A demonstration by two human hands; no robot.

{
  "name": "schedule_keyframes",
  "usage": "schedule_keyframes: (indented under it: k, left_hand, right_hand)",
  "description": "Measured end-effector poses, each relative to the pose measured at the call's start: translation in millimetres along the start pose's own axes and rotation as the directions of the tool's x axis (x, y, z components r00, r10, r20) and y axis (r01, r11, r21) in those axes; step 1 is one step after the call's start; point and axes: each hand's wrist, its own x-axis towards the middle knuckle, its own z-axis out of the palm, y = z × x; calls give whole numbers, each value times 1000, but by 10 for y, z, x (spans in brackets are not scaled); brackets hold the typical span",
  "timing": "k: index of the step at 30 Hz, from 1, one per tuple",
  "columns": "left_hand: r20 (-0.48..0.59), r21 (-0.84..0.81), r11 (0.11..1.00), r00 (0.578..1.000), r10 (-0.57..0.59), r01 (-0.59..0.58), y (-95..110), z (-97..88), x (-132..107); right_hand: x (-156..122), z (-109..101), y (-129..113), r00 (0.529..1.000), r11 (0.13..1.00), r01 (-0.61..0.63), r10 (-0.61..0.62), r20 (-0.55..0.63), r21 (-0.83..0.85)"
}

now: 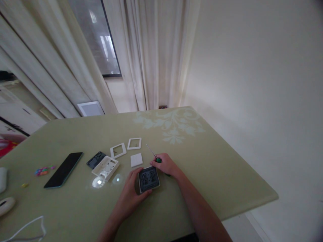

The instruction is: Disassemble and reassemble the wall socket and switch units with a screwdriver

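Note:
My left hand (133,188) grips a square wall switch (149,179) by its left side, thumb along the near edge. Its dark inner face with moulded parts points up, inside a pale rim. In my right hand (166,163) is a screwdriver (152,152) with a green handle, its thin metal shaft pointing up and away to the left, clear of the switch. The fingers of this hand rest close to the switch's far right corner. Just beyond the switch lies a white square cover plate (136,160). Two white frames, one left (118,150) and one right (134,143), lie farther off.
Left of my hands, a white back box (107,168) sits against a dark switch panel (96,159). A black phone (64,170), small colourful pieces (43,171), a white mouse-like object (6,205) and a white cable (30,222) are farther left. A wall (264,101) borders the table's right side.

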Motion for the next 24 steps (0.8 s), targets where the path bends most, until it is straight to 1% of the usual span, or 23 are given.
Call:
schedule_keyframes:
  k: [2,4,7,10,12,13,15,20,22,24]
  left_hand:
    - [3,54,998,1000,9,-9,-3,-74,95]
    - [1,138,990,1000,-4,4,-9,-187,313]
    - [-10,239,970,999,-35,36,-58,-376,846]
    - [-46,388,919,998,-53,66,-160,-503,1398]
    - [-44,478,875,997,-66,79,-235,-537,1635]
    - [-37,517,852,997,-71,80,-270,-544,1701]
    - [-16,582,809,997,-80,74,-329,-548,1741]
    - [66,686,727,993,-99,27,-409,-552,1632]
    - [97,708,706,989,-108,8,-414,-539,1636]
    - [113,725,688,987,-118,-1,-410,-514,1690]
  right_hand:
    - [6,3,-8,1000,1000,-7,7,-5,11]
    - [16,7,-14,1000,1000,-19,19,-11,23]
    - [29,17,-12,998,998,-56,56,-4,43]
    - [34,27,2,994,992,-109,107,31,67]
    - [34,29,7,989,987,-140,136,49,84]
    - [34,29,7,988,984,-151,146,54,93]
    - [33,27,-1,986,981,-163,158,53,108]
    - [36,39,-29,988,979,-156,155,19,134]
    - [40,47,-30,988,979,-156,157,7,133]
    - [43,53,-26,987,978,-162,163,5,130]
